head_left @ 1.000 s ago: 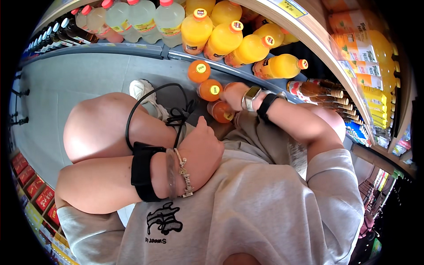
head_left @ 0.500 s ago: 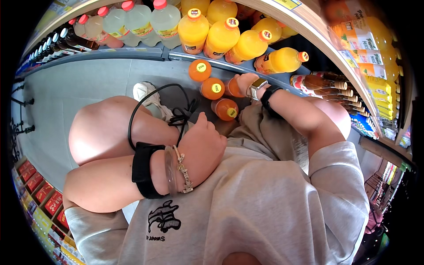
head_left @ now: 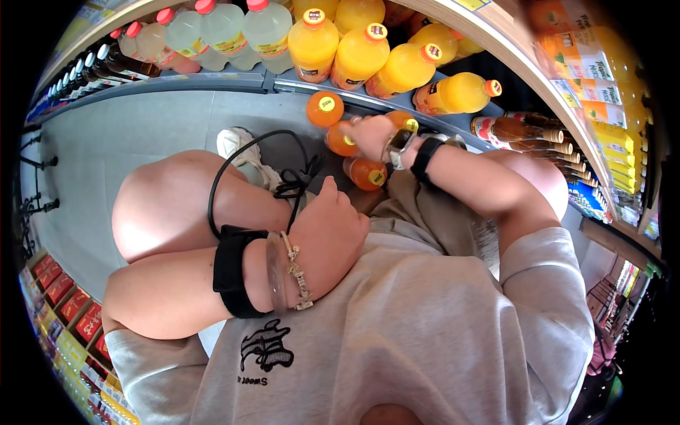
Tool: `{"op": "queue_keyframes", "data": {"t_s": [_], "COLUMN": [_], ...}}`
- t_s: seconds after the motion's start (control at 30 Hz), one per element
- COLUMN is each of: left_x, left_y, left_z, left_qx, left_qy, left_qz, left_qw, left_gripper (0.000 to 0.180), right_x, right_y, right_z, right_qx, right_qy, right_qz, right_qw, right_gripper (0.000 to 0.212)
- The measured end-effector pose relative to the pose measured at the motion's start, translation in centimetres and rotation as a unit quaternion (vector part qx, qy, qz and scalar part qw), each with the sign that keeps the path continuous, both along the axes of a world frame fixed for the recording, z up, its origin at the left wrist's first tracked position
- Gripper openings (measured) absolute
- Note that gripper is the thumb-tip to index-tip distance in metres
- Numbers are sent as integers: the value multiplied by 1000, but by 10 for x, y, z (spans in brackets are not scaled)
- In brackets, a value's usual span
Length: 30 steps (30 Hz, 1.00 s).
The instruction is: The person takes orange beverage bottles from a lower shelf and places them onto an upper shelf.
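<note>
My right hand reaches down to several orange drink bottles standing on the floor at the shelf's foot. Its fingers close over the top of the middle bottle and hide its cap. Another orange bottle stands beyond it, a third nearer to me, and one more behind my hand, by the shelf edge. My left hand rests closed against my lap, fingers curled under; whatever they may hold is hidden. A black cable loops beside it.
Yellow juice bottles line the low shelf, one leaning over. Pale bottles with red caps stand left of them, brown bottles to the right. My white shoe is on the grey floor.
My right hand has moved left from the bottle nearest the shelf onto the middle bottle, covering its cap. The bottle it left now shows its yellow cap. My left hand stays put.
</note>
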State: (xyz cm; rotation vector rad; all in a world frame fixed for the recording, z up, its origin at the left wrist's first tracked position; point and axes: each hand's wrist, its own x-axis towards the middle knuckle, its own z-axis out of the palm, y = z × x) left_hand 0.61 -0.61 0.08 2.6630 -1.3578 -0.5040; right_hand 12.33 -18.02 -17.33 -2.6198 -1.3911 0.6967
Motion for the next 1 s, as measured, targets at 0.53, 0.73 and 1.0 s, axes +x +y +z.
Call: {"op": "queue_keyframes", "data": {"t_s": [0.53,0.73,1.0], "left_x": [1,4,4], "left_y": [2,1,0], "left_z": [4,5,5], "left_qx": [18,19,21], "left_qy": [-10,-1,-13], "left_qz": [-12,-11,-15], "left_qw": [1000,1000,1000], "left_gripper": [11,11,11], "right_x": [18,30,38], "right_y": [11,2,-3], "right_z": [-2,3,2], "right_qx": [-79,-63,-19], "right_qy": [-36,-65,-73], "right_qz": [-29,-27,-41], "right_qw": [996,996,996], "right_gripper": [20,19,54]}}
